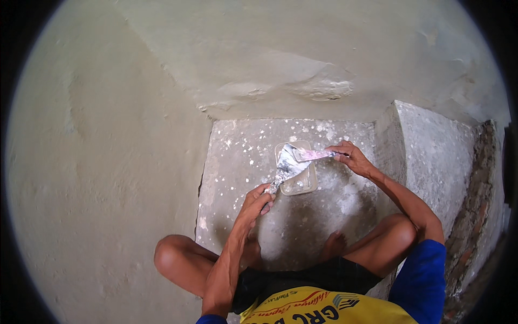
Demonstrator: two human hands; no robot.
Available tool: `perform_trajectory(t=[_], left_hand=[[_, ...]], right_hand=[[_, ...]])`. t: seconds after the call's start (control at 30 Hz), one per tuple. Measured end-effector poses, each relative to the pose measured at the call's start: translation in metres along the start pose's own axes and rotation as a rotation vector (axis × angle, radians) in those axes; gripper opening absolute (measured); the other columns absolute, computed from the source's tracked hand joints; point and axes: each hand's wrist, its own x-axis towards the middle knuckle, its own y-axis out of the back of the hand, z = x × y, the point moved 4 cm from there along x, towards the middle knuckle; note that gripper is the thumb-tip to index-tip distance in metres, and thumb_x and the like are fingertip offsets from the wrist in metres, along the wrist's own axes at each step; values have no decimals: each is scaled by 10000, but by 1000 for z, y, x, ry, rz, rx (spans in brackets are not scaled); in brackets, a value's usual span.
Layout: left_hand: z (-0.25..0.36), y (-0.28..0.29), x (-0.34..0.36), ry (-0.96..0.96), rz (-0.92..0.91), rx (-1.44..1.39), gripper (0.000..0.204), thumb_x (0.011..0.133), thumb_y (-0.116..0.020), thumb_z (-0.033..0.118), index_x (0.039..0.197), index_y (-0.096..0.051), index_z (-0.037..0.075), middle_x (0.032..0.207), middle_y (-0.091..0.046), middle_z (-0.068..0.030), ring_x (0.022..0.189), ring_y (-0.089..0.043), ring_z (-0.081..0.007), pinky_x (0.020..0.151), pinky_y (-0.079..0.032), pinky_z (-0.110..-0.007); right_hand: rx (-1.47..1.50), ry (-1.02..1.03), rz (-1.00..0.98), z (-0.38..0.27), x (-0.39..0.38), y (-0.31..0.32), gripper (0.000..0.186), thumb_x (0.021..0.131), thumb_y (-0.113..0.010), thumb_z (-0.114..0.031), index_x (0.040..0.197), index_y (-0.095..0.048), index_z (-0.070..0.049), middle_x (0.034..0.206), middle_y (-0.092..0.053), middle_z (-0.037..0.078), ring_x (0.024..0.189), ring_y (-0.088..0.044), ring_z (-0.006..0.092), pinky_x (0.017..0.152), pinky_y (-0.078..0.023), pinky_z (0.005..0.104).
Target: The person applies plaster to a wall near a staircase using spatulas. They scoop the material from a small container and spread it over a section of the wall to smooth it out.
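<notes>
I see my left hand (258,201) just below the frame's centre, closed around the handle of a broad metal putty knife (287,164) whose blade, smeared with white compound, runs up toward one o'clock from that hand. The blade lies over a shallow rectangular translucent plastic tub (304,186), which sits on the white-spattered grey concrete floor slab (237,162) just right of centre. My right hand (352,157), at three o'clock from the tub, pinches the handle of a narrower scraper with a pinkish-white coated blade (313,155); that blade points toward nine o'clock and meets the broad knife's blade over the tub's upper rim. Whether the two blades actually touch I can't quite tell, as the smears blur the edges. Both knees are bent to either side of the slab, bare feet at six o'clock from the tub. A rough grey plastered wall (108,135) fills the nine and twelve o'clock areas, and a white-dusted concrete block (437,156) stands at three o'clock, just behind the right forearm
</notes>
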Motion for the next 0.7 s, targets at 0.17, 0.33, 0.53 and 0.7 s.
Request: perform_trajectory(t=[0.17, 0.33, 0.53, 0.7], left_hand=[[-2, 0, -8, -73, 22, 11, 486, 844, -580, 61, 1315, -505, -30, 785, -577, -12, 627, -503, -65, 485, -363, -195], [-7, 5, -11, -118, 40, 35, 516, 840, -614, 42, 1333, -482, -36, 799, -568, -12, 605, -482, -74, 504, -356, -211], [-7, 10, -2, -237, 153, 69, 487, 855, -627, 28, 1310, -467, -39, 781, -560, -19, 571, -490, -80, 528, -395, -224], [-5, 4, 5, -246, 194, 39, 467, 856, -643, 26, 1287, -467, -14, 813, -561, -23, 600, -515, -87, 543, -425, -235]], right_hand=[[-71, 6, 43, -4, 1, 9, 361, 909, -607, -249, 1252, -625, -135, 849, -446, 80, 888, -432, 253, 895, -363, 385], [-191, 50, 65, 13, 0, 16, 366, 913, -596, -263, 1249, -626, -121, 964, -551, 97, 911, -489, 246, 898, -393, 371], [264, -341, 103, 8, -6, 25, 369, 907, -546, -172, 1220, -622, 7, 911, -640, 66, 797, -541, 146, 761, -462, 305], [167, -418, -26, -65, -4, 42, 425, 873, -611, -257, 1198, -645, 15, 749, -610, 47, 646, -520, 108, 577, -444, 278]])
